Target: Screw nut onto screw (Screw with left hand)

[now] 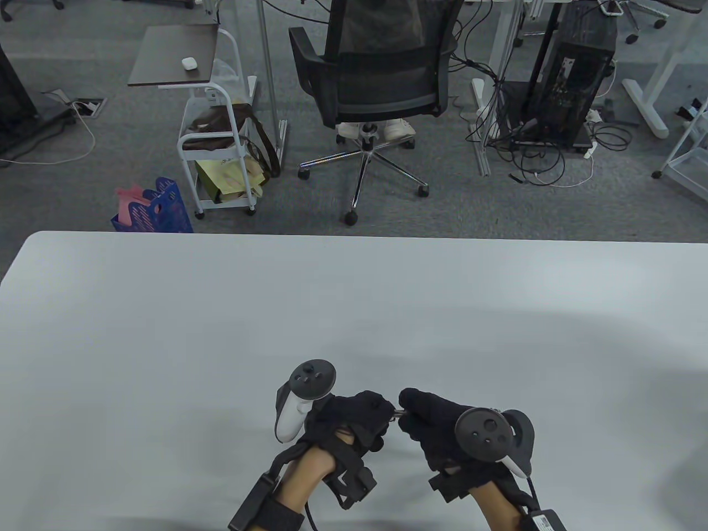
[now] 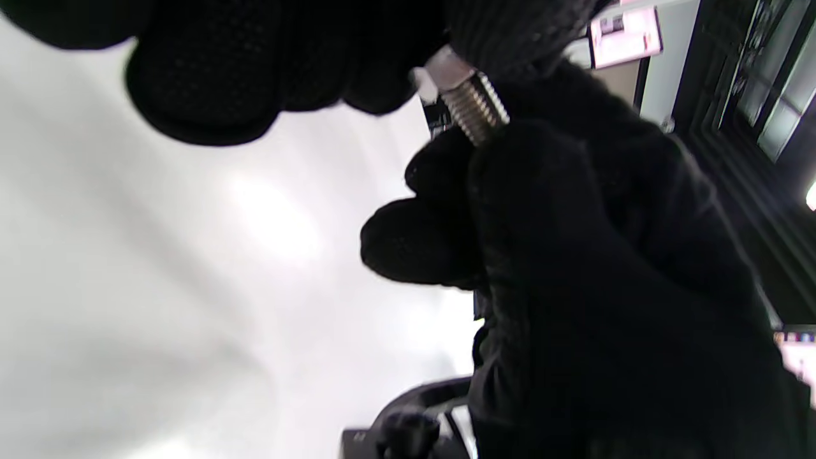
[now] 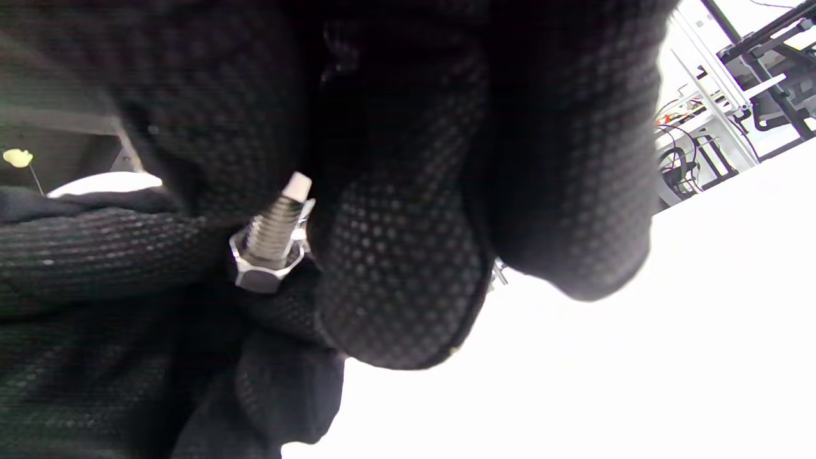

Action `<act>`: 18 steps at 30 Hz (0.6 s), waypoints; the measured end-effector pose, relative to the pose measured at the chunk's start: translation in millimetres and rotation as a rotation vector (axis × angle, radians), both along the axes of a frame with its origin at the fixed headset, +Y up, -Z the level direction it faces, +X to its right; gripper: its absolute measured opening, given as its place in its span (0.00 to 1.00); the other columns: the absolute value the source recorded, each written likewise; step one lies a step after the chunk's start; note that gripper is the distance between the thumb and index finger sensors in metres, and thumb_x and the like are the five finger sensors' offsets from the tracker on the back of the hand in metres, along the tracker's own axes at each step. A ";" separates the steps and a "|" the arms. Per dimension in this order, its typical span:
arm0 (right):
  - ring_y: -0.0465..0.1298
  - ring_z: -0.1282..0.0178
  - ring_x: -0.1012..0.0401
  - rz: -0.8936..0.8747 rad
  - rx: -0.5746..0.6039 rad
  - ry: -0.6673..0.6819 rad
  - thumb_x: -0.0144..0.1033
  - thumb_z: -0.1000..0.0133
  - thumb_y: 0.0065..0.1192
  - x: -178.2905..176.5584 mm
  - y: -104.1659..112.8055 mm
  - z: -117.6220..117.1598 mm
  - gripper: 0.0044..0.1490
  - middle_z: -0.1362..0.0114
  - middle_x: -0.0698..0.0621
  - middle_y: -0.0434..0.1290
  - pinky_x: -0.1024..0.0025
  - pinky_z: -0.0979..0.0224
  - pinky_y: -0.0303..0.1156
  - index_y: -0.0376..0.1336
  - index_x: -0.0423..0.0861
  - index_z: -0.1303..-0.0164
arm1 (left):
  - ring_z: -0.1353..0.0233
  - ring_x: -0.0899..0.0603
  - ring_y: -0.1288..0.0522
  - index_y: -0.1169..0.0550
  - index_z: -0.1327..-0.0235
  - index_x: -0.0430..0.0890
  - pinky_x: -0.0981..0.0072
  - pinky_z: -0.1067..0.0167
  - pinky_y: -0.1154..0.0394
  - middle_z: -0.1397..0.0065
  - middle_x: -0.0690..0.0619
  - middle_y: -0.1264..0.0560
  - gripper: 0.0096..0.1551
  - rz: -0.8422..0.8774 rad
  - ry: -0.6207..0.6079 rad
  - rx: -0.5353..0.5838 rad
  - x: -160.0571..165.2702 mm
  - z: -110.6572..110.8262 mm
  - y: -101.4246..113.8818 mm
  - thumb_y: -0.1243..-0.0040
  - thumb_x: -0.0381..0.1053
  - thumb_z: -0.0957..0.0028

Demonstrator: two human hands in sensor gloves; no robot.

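1. While the left hand [image 1: 354, 420] pinches the nut [image 3: 264, 268] and the right hand [image 1: 442, 428] grips the screw [image 2: 475, 105], both parts hang between the fingertips above the worktop [image 1: 221, 310], nut already on the thread.
2. Risk: a tilted nut could cross-thread and jam (the thread looks fine-pitched).
3. Risk: if the right hand's grip slackens, the screw may spin along with the nut.
4. Risk: re-gripping between turns might drop either part onto the worktop.
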State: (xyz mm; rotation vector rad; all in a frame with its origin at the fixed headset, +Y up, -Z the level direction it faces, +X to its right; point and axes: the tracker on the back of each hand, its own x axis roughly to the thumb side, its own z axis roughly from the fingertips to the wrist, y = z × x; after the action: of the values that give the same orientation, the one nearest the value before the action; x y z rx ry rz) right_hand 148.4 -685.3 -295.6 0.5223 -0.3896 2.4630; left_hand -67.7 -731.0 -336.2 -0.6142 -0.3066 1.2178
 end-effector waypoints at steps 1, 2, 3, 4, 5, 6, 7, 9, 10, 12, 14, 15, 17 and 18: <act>0.95 0.69 0.64 -0.001 -0.001 0.000 0.43 0.62 0.78 -0.1 -0.2 0.0 0.30 0.52 0.50 0.87 0.64 0.58 0.93 0.75 0.47 0.50 | 0.50 0.28 0.24 0.28 0.39 0.33 0.39 0.53 0.29 0.40 0.30 0.28 0.32 0.009 -0.001 0.002 0.2 -0.1 -0.4 0.45 0.50 0.52; 0.95 0.69 0.64 -0.005 0.000 -0.001 0.43 0.62 0.78 0.0 -0.3 0.0 0.30 0.52 0.50 0.87 0.63 0.58 0.93 0.75 0.47 0.50 | 0.50 0.28 0.24 0.30 0.36 0.34 0.39 0.53 0.29 0.39 0.30 0.28 0.34 0.026 0.004 0.006 0.1 -0.4 -1.4 0.45 0.51 0.52; 0.94 0.68 0.64 -0.008 0.001 -0.001 0.43 0.62 0.78 0.1 -0.1 0.0 0.30 0.52 0.51 0.87 0.64 0.58 0.93 0.74 0.47 0.50 | 0.50 0.28 0.24 0.31 0.32 0.35 0.39 0.53 0.29 0.39 0.30 0.28 0.38 0.044 0.010 0.008 -0.3 -0.4 -2.1 0.45 0.55 0.52; 0.94 0.68 0.64 -0.023 0.002 -0.003 0.44 0.62 0.78 0.6 0.5 0.4 0.30 0.52 0.51 0.87 0.64 0.58 0.93 0.74 0.48 0.50 | 0.50 0.27 0.23 0.30 0.32 0.34 0.38 0.53 0.29 0.39 0.29 0.28 0.40 0.048 0.028 0.009 -0.4 0.3 -2.0 0.46 0.57 0.52; 0.94 0.68 0.64 -0.038 0.003 -0.004 0.43 0.62 0.78 0.9 0.8 0.5 0.30 0.52 0.51 0.87 0.64 0.58 0.93 0.74 0.48 0.50 | 0.51 0.26 0.23 0.27 0.34 0.33 0.37 0.54 0.29 0.40 0.28 0.26 0.40 0.037 0.043 0.024 -0.5 0.5 -1.6 0.46 0.57 0.52; 0.94 0.68 0.64 -0.058 -0.004 -0.001 0.43 0.62 0.78 1.1 0.9 0.5 0.30 0.52 0.51 0.87 0.64 0.57 0.93 0.74 0.48 0.50 | 0.53 0.26 0.22 0.24 0.37 0.32 0.37 0.56 0.28 0.42 0.27 0.25 0.38 0.023 0.049 0.043 0.0 0.5 -0.8 0.46 0.56 0.53; 0.95 0.68 0.64 -0.060 -0.008 0.000 0.43 0.62 0.78 1.0 0.6 0.4 0.30 0.52 0.51 0.87 0.64 0.58 0.93 0.74 0.48 0.50 | 0.53 0.25 0.22 0.22 0.40 0.31 0.36 0.56 0.28 0.43 0.27 0.24 0.37 0.017 0.049 0.051 0.2 0.6 -0.1 0.45 0.56 0.53; 0.95 0.69 0.64 -0.048 -0.012 -0.001 0.44 0.62 0.78 1.2 -1.3 -0.5 0.30 0.52 0.51 0.87 0.64 0.58 0.93 0.74 0.48 0.50 | 0.54 0.27 0.21 0.23 0.42 0.32 0.37 0.56 0.28 0.44 0.29 0.24 0.34 -0.001 0.049 0.052 0.8 0.7 1.3 0.44 0.54 0.53; 0.95 0.69 0.64 -0.041 -0.019 0.002 0.44 0.62 0.78 0.6 -2.1 -1.0 0.30 0.53 0.51 0.87 0.64 0.58 0.93 0.75 0.48 0.50 | 0.53 0.27 0.22 0.24 0.42 0.32 0.38 0.55 0.28 0.43 0.29 0.25 0.33 -0.003 0.036 0.049 1.1 0.4 1.2 0.44 0.53 0.53; 0.95 0.69 0.64 -0.020 -0.028 0.009 0.44 0.62 0.78 -0.6 -2.8 -1.3 0.30 0.53 0.51 0.87 0.64 0.58 0.93 0.75 0.48 0.50 | 0.51 0.29 0.23 0.28 0.39 0.34 0.39 0.54 0.29 0.40 0.30 0.28 0.33 0.006 -0.003 0.017 1.2 -0.4 -0.8 0.44 0.51 0.52; 0.94 0.69 0.64 -0.022 -0.021 0.008 0.44 0.62 0.78 -0.9 -1.7 -0.8 0.29 0.53 0.51 0.87 0.64 0.58 0.93 0.75 0.47 0.50 | 0.49 0.29 0.24 0.31 0.36 0.35 0.39 0.52 0.29 0.38 0.31 0.29 0.34 0.046 -0.001 -0.001 -1.0 -1.3 -3.2 0.45 0.52 0.52; 0.94 0.69 0.64 -0.021 -0.012 0.004 0.44 0.62 0.78 -0.8 -1.3 -0.4 0.30 0.53 0.51 0.87 0.64 0.58 0.93 0.75 0.48 0.50 | 0.49 0.28 0.24 0.32 0.33 0.35 0.39 0.52 0.29 0.38 0.30 0.29 0.39 0.065 0.017 -0.002 -1.8 -1.0 -3.1 0.45 0.56 0.52; 0.94 0.69 0.64 -0.029 0.007 -0.006 0.44 0.62 0.78 0.5 -0.2 0.1 0.30 0.52 0.51 0.87 0.64 0.58 0.93 0.74 0.48 0.50 | 0.52 0.26 0.22 0.28 0.34 0.33 0.37 0.54 0.29 0.40 0.27 0.26 0.41 0.064 0.090 0.020 -4.8 -0.1 -1.3 0.47 0.58 0.53; 0.94 0.69 0.64 -0.042 0.009 -0.012 0.44 0.62 0.78 1.4 -0.2 0.1 0.30 0.52 0.51 0.87 0.64 0.58 0.93 0.74 0.48 0.50 | 0.54 0.26 0.22 0.23 0.39 0.32 0.37 0.56 0.28 0.42 0.27 0.24 0.38 0.046 0.100 0.040 -5.1 -0.5 0.0 0.46 0.57 0.53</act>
State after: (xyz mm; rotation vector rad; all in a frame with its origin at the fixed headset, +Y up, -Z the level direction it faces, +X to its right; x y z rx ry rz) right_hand 149.8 -685.5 -295.5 0.4985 -0.4127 2.4261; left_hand -72.8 -731.0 -336.8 -0.5125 -0.2614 1.2789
